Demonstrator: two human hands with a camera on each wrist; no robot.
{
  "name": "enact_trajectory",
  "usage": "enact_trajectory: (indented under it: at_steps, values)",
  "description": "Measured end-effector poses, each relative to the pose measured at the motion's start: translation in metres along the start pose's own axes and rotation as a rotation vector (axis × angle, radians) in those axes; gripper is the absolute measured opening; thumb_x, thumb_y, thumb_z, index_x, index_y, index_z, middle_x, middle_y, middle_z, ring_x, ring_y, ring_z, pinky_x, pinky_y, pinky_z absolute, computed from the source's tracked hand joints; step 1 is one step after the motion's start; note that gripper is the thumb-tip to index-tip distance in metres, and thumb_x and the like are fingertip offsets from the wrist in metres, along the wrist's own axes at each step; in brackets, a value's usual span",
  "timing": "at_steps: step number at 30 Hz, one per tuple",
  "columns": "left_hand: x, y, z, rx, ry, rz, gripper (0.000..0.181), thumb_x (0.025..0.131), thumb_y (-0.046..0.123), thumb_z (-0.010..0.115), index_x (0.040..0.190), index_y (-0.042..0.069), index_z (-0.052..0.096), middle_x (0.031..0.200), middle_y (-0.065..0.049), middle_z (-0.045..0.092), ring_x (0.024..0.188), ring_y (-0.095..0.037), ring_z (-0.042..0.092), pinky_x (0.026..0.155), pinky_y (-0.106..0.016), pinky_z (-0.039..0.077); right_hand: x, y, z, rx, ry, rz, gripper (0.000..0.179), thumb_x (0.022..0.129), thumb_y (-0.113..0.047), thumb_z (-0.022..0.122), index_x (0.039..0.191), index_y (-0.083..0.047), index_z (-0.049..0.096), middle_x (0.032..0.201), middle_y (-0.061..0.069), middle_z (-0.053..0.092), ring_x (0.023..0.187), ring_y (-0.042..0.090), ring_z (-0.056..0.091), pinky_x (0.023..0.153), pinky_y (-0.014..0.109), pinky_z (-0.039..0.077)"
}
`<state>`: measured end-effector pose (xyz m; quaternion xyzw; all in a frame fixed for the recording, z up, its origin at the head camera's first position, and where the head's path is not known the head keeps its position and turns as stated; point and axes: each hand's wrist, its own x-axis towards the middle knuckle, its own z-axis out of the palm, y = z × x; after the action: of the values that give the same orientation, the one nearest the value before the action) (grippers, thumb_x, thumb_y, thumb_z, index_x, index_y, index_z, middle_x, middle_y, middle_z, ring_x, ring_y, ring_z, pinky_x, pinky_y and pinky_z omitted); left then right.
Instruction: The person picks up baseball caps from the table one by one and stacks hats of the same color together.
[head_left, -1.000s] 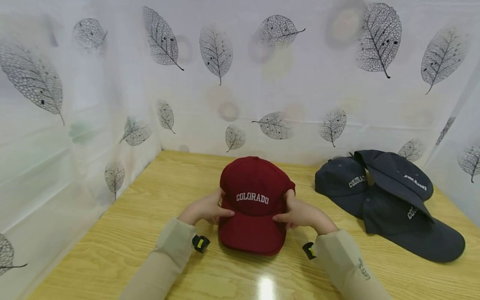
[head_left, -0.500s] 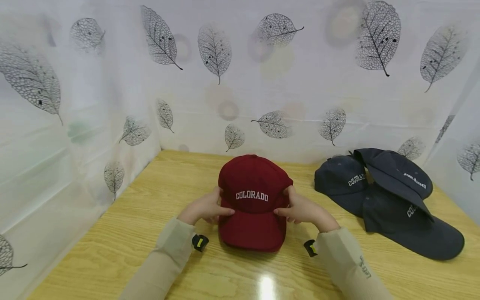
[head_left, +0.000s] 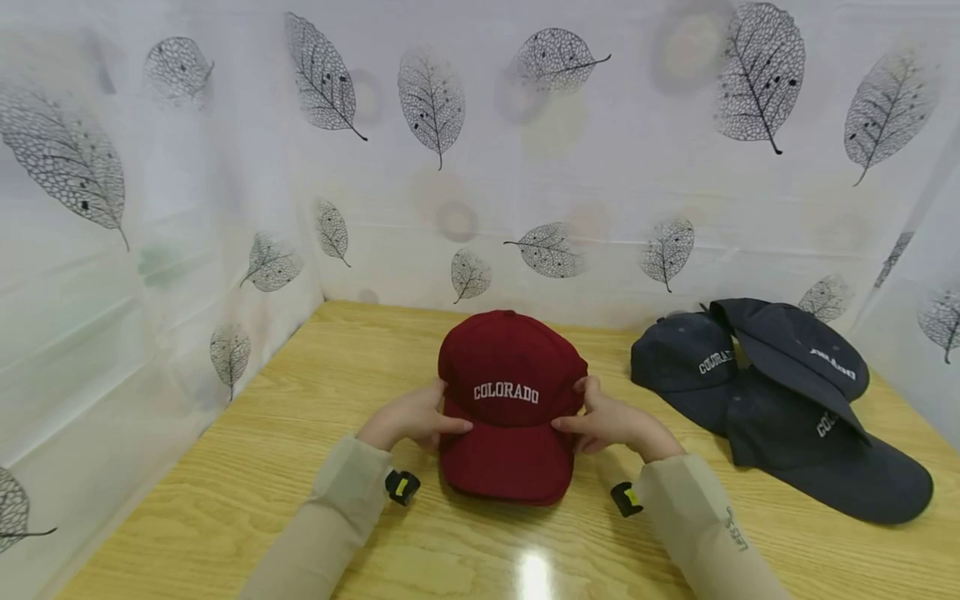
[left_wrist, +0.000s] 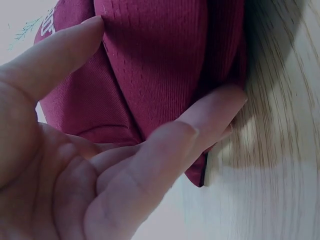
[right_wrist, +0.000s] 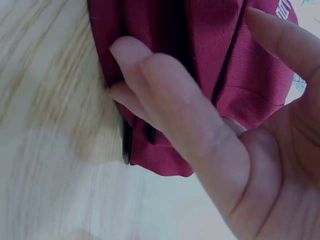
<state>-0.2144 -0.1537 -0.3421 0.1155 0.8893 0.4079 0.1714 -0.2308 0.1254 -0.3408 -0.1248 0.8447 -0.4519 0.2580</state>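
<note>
A dark red baseball cap [head_left: 510, 367] with white COLORADO lettering sits on the table in the head view, its brim toward me. On its left side, my left hand [head_left: 408, 419] touches the cap, thumb tip near the seam where the brim meets the crown. Fairly straight fingers [left_wrist: 165, 145] lie along the cap's lower edge in the left wrist view. Opposite it, my right hand [head_left: 611, 421] is spread the same way at the right side. Its thumb [right_wrist: 280, 37] touches near the brim seam, and its fingers lie beside the fabric. The cap's back is hidden.
Dark navy caps lie in an overlapping group at the right: one cap [head_left: 682, 358] at the back, a second cap [head_left: 802, 342] resting on top, and a third cap [head_left: 825, 458] in front. The wooden table [head_left: 315, 375] meets a leaf-patterned curtain [head_left: 480, 192] behind.
The red cap stays in nearly the same place. My right hand has shifted slightly outward to the right, its fingers looser at the cap's side; my left hand barely moves.
</note>
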Motion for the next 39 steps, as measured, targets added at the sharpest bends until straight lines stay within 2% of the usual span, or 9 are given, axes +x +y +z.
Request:
enact_trajectory:
  at_steps: [4, 7, 11, 18, 28, 32, 35, 39]
  values:
    - [-0.001, 0.003, 0.001, 0.060, 0.009, -0.002, 0.075, 0.078, 0.025, 0.068, 0.131, -0.007, 0.025, 0.073, -0.011, 0.055, 0.047, -0.018, 0.053, 0.048, -0.029, 0.046, 0.000, 0.000, 0.001, 0.012, -0.001, -0.001, 0.070, 0.085, -0.024, 0.060, 0.124, 0.002, 0.008, 0.104, 0.023, 0.046, 0.070, 0.025, 0.061, 0.065, 0.036, 0.049]
    - [-0.001, 0.005, 0.002, 0.091, 0.009, -0.007, 0.080, 0.078, 0.027, 0.068, 0.132, -0.010, 0.022, 0.072, -0.011, 0.055, 0.047, -0.018, 0.053, 0.049, -0.028, 0.046, 0.000, 0.000, 0.001, 0.016, 0.001, -0.004, 0.070, 0.084, -0.022, 0.060, 0.124, 0.002, 0.008, 0.108, 0.026, 0.043, 0.069, 0.025, 0.061, 0.064, 0.036, 0.050]
    - [-0.002, 0.005, 0.003, 0.055, 0.013, -0.031, 0.081, 0.079, 0.025, 0.067, 0.133, -0.009, 0.019, 0.065, -0.012, 0.055, 0.045, -0.018, 0.051, 0.046, -0.030, 0.046, 0.000, 0.000, 0.002, 0.014, 0.006, -0.005, 0.070, 0.084, -0.022, 0.061, 0.124, 0.001, 0.009, 0.109, 0.025, 0.042, 0.069, 0.025, 0.061, 0.063, 0.036, 0.050]
    - [-0.002, -0.004, -0.003, 0.004, 0.017, -0.050, 0.081, 0.079, 0.024, 0.066, 0.136, -0.004, 0.016, 0.061, -0.013, 0.052, 0.044, -0.017, 0.048, 0.044, -0.031, 0.045, 0.000, -0.003, 0.006, 0.037, -0.037, -0.028, 0.071, 0.085, -0.022, 0.060, 0.126, 0.000, 0.006, 0.085, 0.016, 0.059, 0.074, 0.025, 0.062, 0.068, 0.036, 0.049]
    - [-0.003, -0.009, -0.013, 0.035, -0.001, -0.068, 0.081, 0.081, 0.026, 0.064, 0.138, 0.000, 0.013, 0.069, -0.013, 0.051, 0.047, -0.018, 0.051, 0.046, -0.031, 0.046, 0.002, -0.005, 0.011, 0.082, -0.050, -0.035, 0.071, 0.085, -0.019, 0.060, 0.129, -0.003, 0.007, 0.102, 0.020, 0.049, 0.080, 0.027, 0.061, 0.071, 0.039, 0.049]
    - [-0.005, -0.012, -0.018, 0.035, -0.003, -0.091, 0.082, 0.082, 0.027, 0.063, 0.139, -0.002, 0.010, 0.084, -0.016, 0.055, 0.052, -0.020, 0.054, 0.048, -0.032, 0.047, 0.005, -0.007, 0.015, 0.107, -0.050, -0.041, 0.070, 0.085, -0.017, 0.060, 0.130, -0.003, 0.008, 0.108, 0.022, 0.044, 0.083, 0.027, 0.061, 0.072, 0.039, 0.048]
    - [-0.005, -0.015, -0.022, 0.027, 0.004, -0.094, 0.081, 0.083, 0.027, 0.062, 0.139, -0.002, 0.011, 0.097, -0.019, 0.053, 0.054, -0.021, 0.056, 0.050, -0.033, 0.048, 0.008, -0.009, 0.018, 0.123, -0.051, -0.045, 0.069, 0.085, -0.016, 0.059, 0.131, -0.004, 0.008, 0.112, 0.022, 0.041, 0.084, 0.027, 0.061, 0.073, 0.039, 0.048]
    - [-0.005, -0.019, -0.027, 0.030, 0.020, -0.100, 0.080, 0.083, 0.027, 0.061, 0.138, -0.004, 0.011, 0.099, -0.021, 0.052, 0.054, -0.021, 0.056, 0.050, -0.034, 0.048, 0.011, -0.012, 0.020, 0.119, -0.053, -0.054, 0.071, 0.085, -0.017, 0.060, 0.132, -0.005, 0.008, 0.116, 0.021, 0.038, 0.085, 0.026, 0.061, 0.073, 0.039, 0.048]
